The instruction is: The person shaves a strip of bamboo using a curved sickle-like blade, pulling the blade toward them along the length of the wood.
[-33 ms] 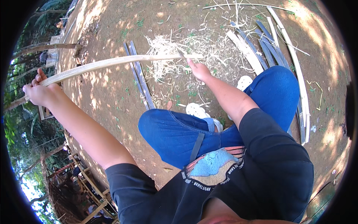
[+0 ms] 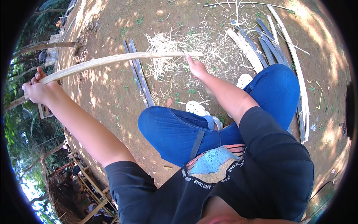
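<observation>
A long pale bamboo strip (image 2: 112,59) stretches across in front of me, curving slightly. My left hand (image 2: 40,89) is closed around its left part, and the strip runs on past that hand to the left. Close to the strip's right end is my right hand (image 2: 197,68), fingers curled and thumb against the strip. A small dark blade, seemingly a knife (image 2: 181,49), shows across the strip beside that thumb; its handle is hidden. Below the strip's right part lies a heap of pale curled shavings (image 2: 161,67).
Two dark strips (image 2: 140,76) lie left of the shavings. Several dark and pale strips (image 2: 266,46) lie beyond my right knee, with a long pale strip (image 2: 298,74) along the right. My bent legs (image 2: 179,130) are below. Wooden posts (image 2: 56,45) and greenery stand at the left.
My right hand and the right part of the strip sit slightly higher in the picture. My left hand keeps its hold in nearly the same place.
</observation>
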A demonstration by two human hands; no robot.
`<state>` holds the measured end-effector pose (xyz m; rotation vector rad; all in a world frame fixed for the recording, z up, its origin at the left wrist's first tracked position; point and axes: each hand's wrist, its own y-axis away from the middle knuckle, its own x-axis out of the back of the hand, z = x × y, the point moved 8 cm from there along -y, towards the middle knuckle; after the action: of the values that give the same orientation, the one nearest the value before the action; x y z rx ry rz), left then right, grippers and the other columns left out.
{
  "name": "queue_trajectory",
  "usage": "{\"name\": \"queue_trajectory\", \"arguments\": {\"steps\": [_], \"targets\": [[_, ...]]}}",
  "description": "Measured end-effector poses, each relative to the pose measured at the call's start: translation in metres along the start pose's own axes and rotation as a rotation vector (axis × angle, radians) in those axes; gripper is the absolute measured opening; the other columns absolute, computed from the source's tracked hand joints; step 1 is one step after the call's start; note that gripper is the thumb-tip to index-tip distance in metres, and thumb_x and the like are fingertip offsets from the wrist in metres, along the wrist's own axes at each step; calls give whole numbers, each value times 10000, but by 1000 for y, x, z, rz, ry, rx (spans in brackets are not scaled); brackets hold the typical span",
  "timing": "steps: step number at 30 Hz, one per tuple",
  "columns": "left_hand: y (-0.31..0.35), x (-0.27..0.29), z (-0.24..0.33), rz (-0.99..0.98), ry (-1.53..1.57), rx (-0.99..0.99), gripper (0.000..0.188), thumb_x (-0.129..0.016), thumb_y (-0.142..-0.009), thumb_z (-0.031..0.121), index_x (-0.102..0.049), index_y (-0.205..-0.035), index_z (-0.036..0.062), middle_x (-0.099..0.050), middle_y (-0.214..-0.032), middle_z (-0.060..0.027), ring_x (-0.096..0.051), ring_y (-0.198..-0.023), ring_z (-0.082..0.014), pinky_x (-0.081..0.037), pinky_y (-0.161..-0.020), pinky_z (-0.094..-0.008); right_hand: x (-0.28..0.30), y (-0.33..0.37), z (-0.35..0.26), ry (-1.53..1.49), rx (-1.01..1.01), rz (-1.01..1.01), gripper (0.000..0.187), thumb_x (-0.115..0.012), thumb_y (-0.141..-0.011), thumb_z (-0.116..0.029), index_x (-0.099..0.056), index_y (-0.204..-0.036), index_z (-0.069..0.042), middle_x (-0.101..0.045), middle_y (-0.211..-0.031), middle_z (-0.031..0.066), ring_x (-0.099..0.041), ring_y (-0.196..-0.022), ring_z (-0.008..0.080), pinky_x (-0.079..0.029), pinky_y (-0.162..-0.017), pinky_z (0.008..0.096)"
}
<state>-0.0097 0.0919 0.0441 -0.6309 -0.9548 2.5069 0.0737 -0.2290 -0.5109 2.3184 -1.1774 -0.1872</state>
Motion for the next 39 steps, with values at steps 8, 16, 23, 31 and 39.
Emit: {"name": "queue_trajectory", "arguments": {"steps": [8, 16, 23, 31, 39], "targets": [[-13, -9, -13, 20, 18, 39, 216, -391, -982, 123, -290, -842, -6, -325, -666, -54, -397, -562, -197, -601, -756, -470, -66, 43, -130, -199, 598, -162, 780, -179, -872, -813, -411, -558, -138, -373, -511, -6, -372, -472, 144, -357, -462, 330], [-16, -9, -15, 18, 41, 48, 249, -395, -1000, 151, -278, -848, -8, -330, -673, -57, -391, -559, -196, -597, -767, -473, 6, -20, -8, 156, 124, 18, 847, -157, -886, -807, -443, -537, -89, -473, -538, 97, -521, -563, 211, -493, -680, 436], [-16, -6, -20, 22, 22, 51, 260, -392, -1005, 156, -279, -847, -16, -349, -678, -76, -397, -556, -206, -599, -782, -494, -43, 15, -54, -31, 190, -51, 791, -155, -914, -770, -397, -526, -124, -408, -510, 40, -473, -525, 200, -458, -580, 401], [-38, -20, -36, -61, 37, 77, 303, -327, -1052, 237, -285, -860, 7, -342, -690, -67, -389, -569, -207, -589, -806, -498, 18, -8, 22, 253, 133, -3, 806, -192, -935, -738, -524, -622, -73, -490, -554, 65, -557, -576, 208, -499, -623, 438], [-81, -43, -87, -230, 94, 154, 228, -342, -1034, 183, -312, -877, 21, -342, -706, -79, -382, -590, -207, -577, -804, -517, -34, 4, -49, -12, 310, -34, 791, -169, -931, -748, -428, -559, -99, -452, -554, 80, -497, -564, 233, -468, -647, 428]]}}
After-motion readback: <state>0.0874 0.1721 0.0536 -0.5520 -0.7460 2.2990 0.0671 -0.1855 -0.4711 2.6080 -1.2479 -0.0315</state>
